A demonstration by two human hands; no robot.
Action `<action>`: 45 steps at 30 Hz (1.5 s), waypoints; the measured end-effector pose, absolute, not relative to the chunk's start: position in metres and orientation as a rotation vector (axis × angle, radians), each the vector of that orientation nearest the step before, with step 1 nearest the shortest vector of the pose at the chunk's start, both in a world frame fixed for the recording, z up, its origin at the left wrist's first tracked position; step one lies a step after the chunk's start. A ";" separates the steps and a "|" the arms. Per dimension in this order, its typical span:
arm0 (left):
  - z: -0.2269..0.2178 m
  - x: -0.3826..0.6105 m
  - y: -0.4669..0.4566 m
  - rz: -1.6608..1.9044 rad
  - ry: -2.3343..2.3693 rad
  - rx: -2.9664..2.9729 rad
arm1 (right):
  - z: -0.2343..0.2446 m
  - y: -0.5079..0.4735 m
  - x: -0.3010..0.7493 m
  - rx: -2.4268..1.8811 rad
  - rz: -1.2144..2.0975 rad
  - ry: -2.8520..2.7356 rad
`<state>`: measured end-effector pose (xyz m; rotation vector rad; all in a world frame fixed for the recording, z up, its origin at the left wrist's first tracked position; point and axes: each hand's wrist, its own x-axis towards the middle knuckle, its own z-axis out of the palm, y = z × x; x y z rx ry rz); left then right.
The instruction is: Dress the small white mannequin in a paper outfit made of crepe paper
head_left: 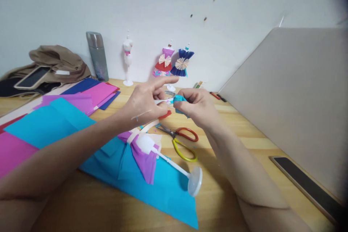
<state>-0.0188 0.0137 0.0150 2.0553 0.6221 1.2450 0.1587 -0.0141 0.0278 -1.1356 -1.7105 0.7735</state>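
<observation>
Above the middle of the table, my right hand (199, 107) pinches a small crumpled piece of turquoise crepe paper (179, 103). My left hand (146, 99) has its index finger stretched out, while thumb and other fingers close on a slim white piece (162, 101) that reaches toward the turquoise paper. What the white piece is I cannot make out. Below lies a white mini dress form (145, 143) on its side, wrapped in purple paper (143, 159) with a pale band. Scissors (174, 135) with red and yellow handles lie spread beside it.
Large turquoise paper sheets (168, 188) and stacked coloured papers (100, 92) cover the left. Three dress forms stand at the wall, one nearly bare (127, 58). A bottle (98, 58), brown cloth (58, 63) and phone (34, 77) are back left; another phone (304, 185) lies right, by a grey panel (293, 90).
</observation>
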 end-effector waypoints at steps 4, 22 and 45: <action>0.018 -0.019 0.017 1.198 0.607 1.982 | 0.029 -0.012 0.165 -1.133 0.956 -1.604; 0.005 -0.019 0.014 1.508 0.632 2.492 | 0.031 -0.027 0.165 -1.302 0.149 -1.845; 0.003 -0.014 0.004 1.608 0.602 2.237 | 0.012 -0.019 0.156 -1.099 -0.165 -1.658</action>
